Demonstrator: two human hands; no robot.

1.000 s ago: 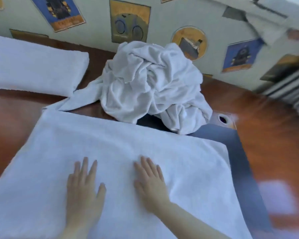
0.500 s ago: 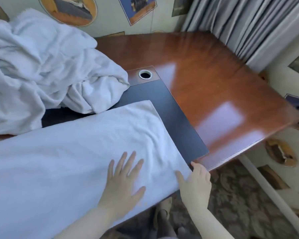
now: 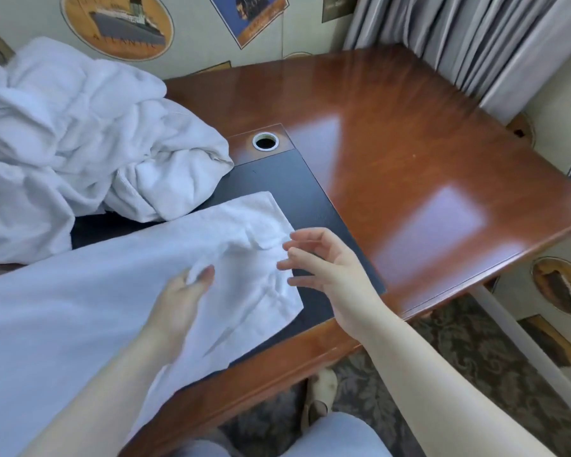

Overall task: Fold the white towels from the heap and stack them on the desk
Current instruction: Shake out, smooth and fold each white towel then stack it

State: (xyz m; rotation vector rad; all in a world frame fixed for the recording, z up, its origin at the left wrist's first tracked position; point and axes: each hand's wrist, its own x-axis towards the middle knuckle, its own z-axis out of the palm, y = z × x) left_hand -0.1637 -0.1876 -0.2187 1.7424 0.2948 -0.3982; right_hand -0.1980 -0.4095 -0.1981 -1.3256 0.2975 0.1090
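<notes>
Towel lies flat on table, just in front of heap. Left hand pinches a bunch of cloth near its end, apparently to fold. Right hand hovers beside, loosely spread, holding nothing.

The left hand is pinching a bunched fold of the flat white towel lying on the bench. The right hand is hovering just beside the towel's right edge, fingers loosely spread, gripping nothing. The towel heap is sitting at the bench's rear left, near a cable hole.
</notes>
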